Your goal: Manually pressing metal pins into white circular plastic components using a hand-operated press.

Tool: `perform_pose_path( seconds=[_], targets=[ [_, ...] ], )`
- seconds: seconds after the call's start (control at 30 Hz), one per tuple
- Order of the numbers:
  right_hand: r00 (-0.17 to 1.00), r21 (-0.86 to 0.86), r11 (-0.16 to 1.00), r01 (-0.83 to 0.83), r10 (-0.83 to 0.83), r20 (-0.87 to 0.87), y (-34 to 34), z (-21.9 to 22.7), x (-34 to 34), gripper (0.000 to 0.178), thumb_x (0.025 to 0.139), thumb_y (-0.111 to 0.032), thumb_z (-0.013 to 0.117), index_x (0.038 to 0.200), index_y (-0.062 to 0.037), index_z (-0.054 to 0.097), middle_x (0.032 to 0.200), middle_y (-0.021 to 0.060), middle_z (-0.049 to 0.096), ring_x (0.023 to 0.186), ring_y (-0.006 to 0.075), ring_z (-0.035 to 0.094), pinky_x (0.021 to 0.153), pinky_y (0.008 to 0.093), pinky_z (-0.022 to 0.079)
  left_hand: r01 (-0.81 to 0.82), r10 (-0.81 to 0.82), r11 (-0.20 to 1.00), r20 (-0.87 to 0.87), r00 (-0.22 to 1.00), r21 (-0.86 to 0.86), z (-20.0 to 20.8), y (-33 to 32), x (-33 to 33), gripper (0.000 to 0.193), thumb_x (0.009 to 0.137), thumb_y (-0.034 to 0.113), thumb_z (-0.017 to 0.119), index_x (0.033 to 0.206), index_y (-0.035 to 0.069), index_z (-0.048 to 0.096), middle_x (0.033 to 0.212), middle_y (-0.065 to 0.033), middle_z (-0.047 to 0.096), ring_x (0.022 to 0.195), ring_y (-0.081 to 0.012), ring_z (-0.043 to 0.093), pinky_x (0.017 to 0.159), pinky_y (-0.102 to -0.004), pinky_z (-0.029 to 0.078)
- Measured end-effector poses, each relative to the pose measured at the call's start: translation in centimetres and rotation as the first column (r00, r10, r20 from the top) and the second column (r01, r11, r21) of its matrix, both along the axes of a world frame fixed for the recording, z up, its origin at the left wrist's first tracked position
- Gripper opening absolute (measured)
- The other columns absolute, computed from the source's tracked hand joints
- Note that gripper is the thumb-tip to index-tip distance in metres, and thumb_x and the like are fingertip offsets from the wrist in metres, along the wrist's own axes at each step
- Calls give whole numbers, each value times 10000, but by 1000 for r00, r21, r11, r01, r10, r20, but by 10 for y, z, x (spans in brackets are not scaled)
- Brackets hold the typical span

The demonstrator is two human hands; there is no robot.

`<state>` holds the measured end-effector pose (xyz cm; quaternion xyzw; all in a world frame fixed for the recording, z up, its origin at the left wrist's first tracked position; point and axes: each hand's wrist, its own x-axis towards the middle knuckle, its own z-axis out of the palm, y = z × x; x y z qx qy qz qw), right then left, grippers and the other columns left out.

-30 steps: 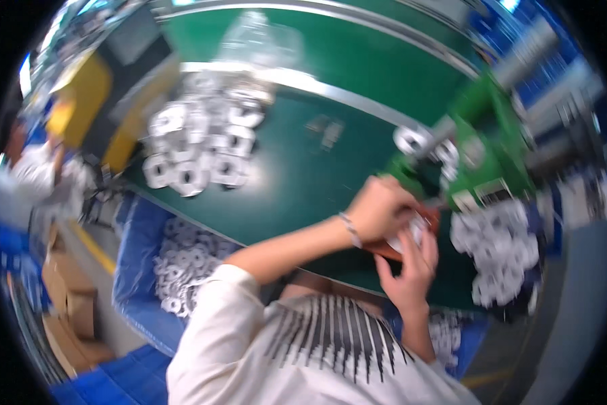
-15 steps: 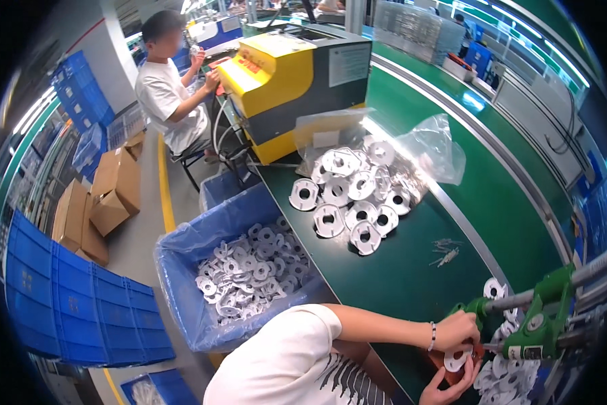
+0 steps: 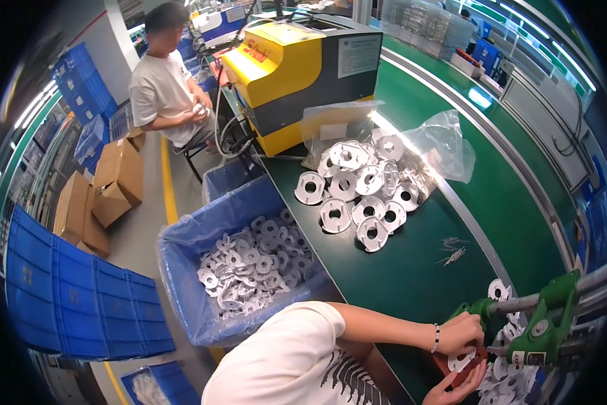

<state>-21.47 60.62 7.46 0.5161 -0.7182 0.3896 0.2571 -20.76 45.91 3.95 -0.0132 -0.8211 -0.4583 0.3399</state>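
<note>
1. Your left hand (image 3: 460,333), beaded bracelet (image 3: 435,337) at the wrist: bent over the far side of the white ring part (image 3: 457,363), fingers curled down; tips hidden, so cannot tell if it pinches anything.
2. Your right hand (image 3: 460,387): comes in from the near side, fingers curved along the red fixture (image 3: 440,363); cannot tell whether it grips or just rests there.
3. White ring part: at the red fixture, between your two hands, partly covered by them.
4. Green press (image 3: 538,329): just right of your hands, metal shafts running off to the right.
5. More white parts (image 3: 509,383) heaped beside the press, near your right hand.
6. Green table (image 3: 411,277): loose pile of white rings (image 3: 377,174) toward the far left, well apart from your hands; clear plastic bag (image 3: 450,152) beside it.
7. Few thin pale pins (image 3: 454,252) lie on the table between that pile and the press.
8. Blue lined bin (image 3: 182,270), left of the table: full of white pieces (image 3: 256,264).
9. Yellow-and-grey machine (image 3: 303,74) behind the pile; seated co-worker (image 3: 156,91) left of it, small white item (image 3: 199,108) in hand.
</note>
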Motion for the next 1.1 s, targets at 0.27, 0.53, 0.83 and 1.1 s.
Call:
perform_pose_path(
  seconds=[0.27,0.53,0.83,1.1],
  targets=[
    [938,-223,968,115,-32,345,40,-13,-63,471,925,-195,510,1315,29,371,1340,196,419,1254,337,400,1005,454,348,0,-1,1000,-23,1000,-18,1,-3,2,152,681,126,699,826,99,662,824,-60,587,849,-272,536,746,-386,429],
    [672,-174,965,-194,260,694,67,10,-197,463,877,-256,570,1257,-17,457,1279,137,495,1177,278,482,957,426,408,92,-86,986,-52,995,137,6,-10,6,271,677,102,728,903,59,583,1037,-117,517,863,-307,575,756,-393,466],
    [453,-223,940,-257,321,832,-22,108,-274,580,900,-371,501,1296,39,391,1181,180,536,983,263,571,845,410,491,30,-28,999,-32,999,42,5,-12,4,343,677,168,728,942,45,547,1162,-187,455,781,-326,593,709,-378,496],
    [37,-560,820,-116,567,823,-58,225,-236,511,927,-456,484,1031,41,533,737,65,544,538,113,499,440,215,446,80,-85,995,99,991,54,18,-15,15,1134,483,309,900,1375,48,250,1440,-213,157,790,-265,559,766,-353,507]
  ],
)
